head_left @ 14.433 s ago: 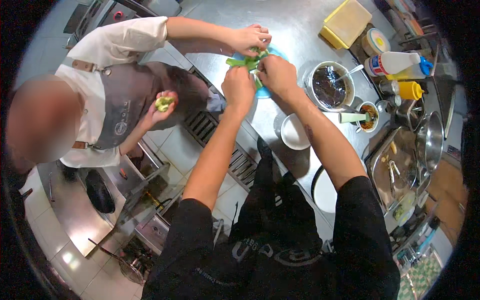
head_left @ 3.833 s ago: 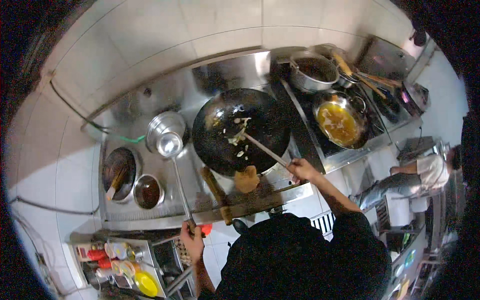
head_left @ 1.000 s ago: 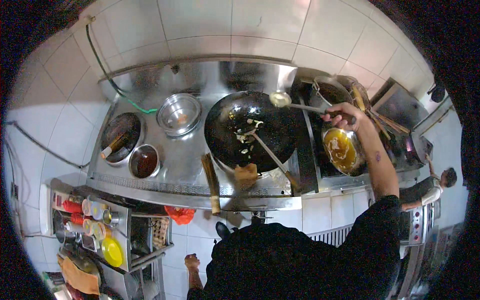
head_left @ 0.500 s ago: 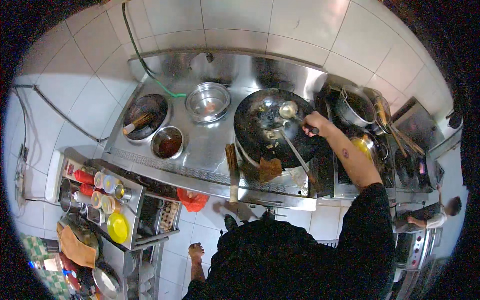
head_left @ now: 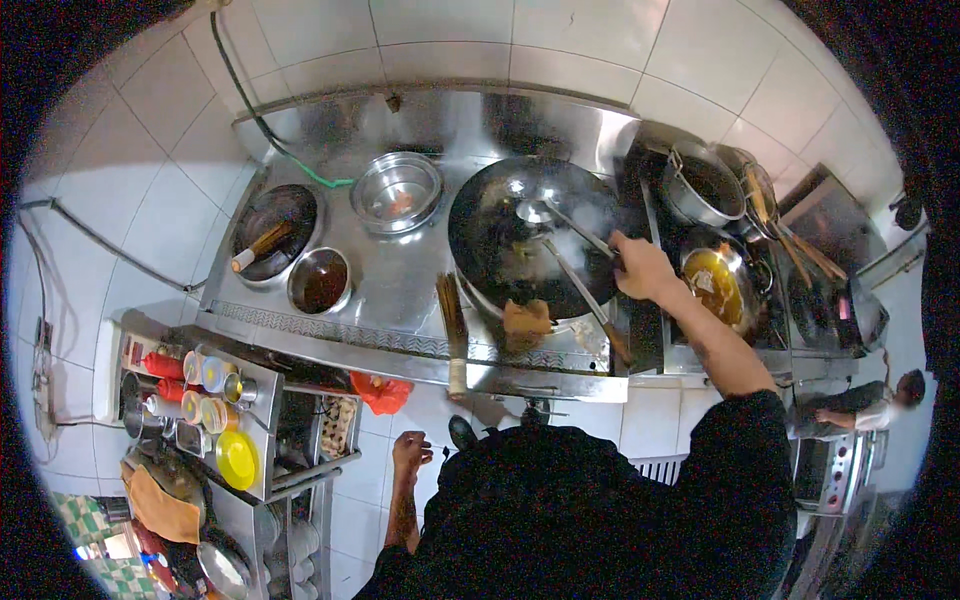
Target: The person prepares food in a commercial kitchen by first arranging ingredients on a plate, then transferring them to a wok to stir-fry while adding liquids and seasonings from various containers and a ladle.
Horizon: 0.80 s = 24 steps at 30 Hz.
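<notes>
My right hand (head_left: 643, 270) is closed round the handle of a metal ladle (head_left: 575, 227), its bowl inside the black wok (head_left: 490, 265) on the stove. A second long-handled metal utensil (head_left: 572, 275) leans on the wok's near right side, its wooden end toward me. Its working end is hard to make out. Steam and a little wet food show in the wok. Low beside my body, over the floor, hangs my left hand (head_left: 410, 455), fingers loosely bent and apart, holding nothing.
Left of the wok are a steel basin (head_left: 398, 215), a pot of dark sauce (head_left: 320, 300) and a bamboo brush (head_left: 455, 335). A folded brown cloth (head_left: 527, 318) lies at the wok's near edge. On the right stand a pot (head_left: 703, 205) and an oil pan (head_left: 715, 290). Another person (head_left: 865, 405) is far right.
The ladle has moved left and slightly lower within the wok, and steam has increased. My left hand has risen, its fingers loosening. The view has shifted slightly.
</notes>
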### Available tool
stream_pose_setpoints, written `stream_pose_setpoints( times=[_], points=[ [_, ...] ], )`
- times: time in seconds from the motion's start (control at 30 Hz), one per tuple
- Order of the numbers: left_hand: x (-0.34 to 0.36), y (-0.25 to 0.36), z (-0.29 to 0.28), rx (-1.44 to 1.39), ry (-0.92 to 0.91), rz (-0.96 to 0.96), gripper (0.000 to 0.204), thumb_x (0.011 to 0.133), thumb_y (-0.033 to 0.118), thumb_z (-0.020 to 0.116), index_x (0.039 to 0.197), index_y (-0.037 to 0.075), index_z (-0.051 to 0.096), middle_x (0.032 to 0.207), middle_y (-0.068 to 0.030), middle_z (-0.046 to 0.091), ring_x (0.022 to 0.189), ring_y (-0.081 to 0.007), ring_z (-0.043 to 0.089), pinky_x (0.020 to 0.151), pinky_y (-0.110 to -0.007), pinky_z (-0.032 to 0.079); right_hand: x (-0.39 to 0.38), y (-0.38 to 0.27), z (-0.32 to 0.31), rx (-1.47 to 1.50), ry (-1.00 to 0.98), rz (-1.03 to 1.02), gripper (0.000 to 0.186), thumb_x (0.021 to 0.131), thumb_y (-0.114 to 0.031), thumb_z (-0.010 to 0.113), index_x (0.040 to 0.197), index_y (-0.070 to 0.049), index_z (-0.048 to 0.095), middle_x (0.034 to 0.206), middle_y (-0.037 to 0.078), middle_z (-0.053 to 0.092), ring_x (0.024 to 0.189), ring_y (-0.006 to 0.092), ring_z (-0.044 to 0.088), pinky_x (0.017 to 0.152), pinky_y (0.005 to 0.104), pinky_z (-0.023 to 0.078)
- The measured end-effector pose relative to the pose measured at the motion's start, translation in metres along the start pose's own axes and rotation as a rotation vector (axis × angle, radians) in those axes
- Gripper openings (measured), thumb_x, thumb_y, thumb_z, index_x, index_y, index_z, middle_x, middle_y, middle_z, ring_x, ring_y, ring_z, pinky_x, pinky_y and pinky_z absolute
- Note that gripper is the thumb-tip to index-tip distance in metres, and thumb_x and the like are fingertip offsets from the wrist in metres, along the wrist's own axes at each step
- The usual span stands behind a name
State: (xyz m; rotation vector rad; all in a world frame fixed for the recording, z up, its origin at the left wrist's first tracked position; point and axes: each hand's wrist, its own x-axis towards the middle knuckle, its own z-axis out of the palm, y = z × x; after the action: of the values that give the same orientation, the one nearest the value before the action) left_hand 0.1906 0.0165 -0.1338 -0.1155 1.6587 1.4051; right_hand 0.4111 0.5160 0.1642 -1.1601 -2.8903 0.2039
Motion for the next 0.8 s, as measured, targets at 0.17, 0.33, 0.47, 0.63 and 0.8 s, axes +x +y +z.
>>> stream_pose_setpoints(
  times=[0.17,0.33,0.47,0.63,0.8],
  points=[
    [0.011,-0.012,0.03,0.099,-0.123,-0.087,0.025,0.091,0.025,0.065,0.103,0.003,0.063,0.078,-0.0096,0.067,0.06,-0.0162,0.063,0.052,-0.029,0.053,-0.059,0.063,-0.043,0.217,0.252,-0.004,0.039,0.076,-0.008,0.067,0.112,-0.006,0.055,0.083,0.02,0.065,0.077,0.0388,0.065,0.07,0.0468,0.051],
    [0.028,-0.041,0.058,0.4,-0.301,-0.082,0.031,0.093,0.033,0.066,0.099,0.003,0.069,0.082,-0.0078,0.069,0.067,-0.0118,0.063,0.06,-0.028,0.05,-0.075,0.143,-0.119,1.027,0.206,0.53,0.017,0.088,-0.01,0.059,0.105,-0.008,0.058,0.079,0.003,0.065,0.047,0.01,0.054,0.037,0.0239,0.04],
    [0.065,-0.109,0.069,0.928,-0.57,0.523,0.028,0.09,0.012,0.057,0.116,0.006,0.066,0.103,-0.0123,0.071,0.094,-0.0226,0.069,0.074,-0.034,0.057,-0.041,0.224,-0.138,0.998,0.233,0.572,0.013,0.089,-0.013,0.058,0.1,-0.006,0.061,0.081,0.007,0.066,0.053,0.012,0.057,0.045,0.0269,0.046],
    [0.056,-0.097,0.18,1.048,-0.697,0.582,0.03,0.091,0.017,0.056,0.118,0.006,0.064,0.107,-0.0132,0.07,0.097,-0.0249,0.067,0.077,-0.037,0.056,0.002,0.356,-0.085,0.678,0.064,0.721,0.02,0.085,-0.019,0.058,0.076,-0.002,0.062,0.064,0.008,0.064,0.045,0.0177,0.059,0.04,0.0323,0.047],
    [0.031,-0.077,0.265,1.117,-0.661,0.753,0.033,0.092,0.022,0.056,0.121,0.006,0.063,0.111,-0.014,0.068,0.1,-0.0272,0.066,0.08,-0.04,0.054,0.034,0.379,-0.052,0.454,0.045,0.532,0.02,0.08,-0.01,0.056,0.064,0.0,0.061,0.053,0.01,0.058,0.038,0.0216,0.056,0.034,0.0361,0.043]
  ],
)
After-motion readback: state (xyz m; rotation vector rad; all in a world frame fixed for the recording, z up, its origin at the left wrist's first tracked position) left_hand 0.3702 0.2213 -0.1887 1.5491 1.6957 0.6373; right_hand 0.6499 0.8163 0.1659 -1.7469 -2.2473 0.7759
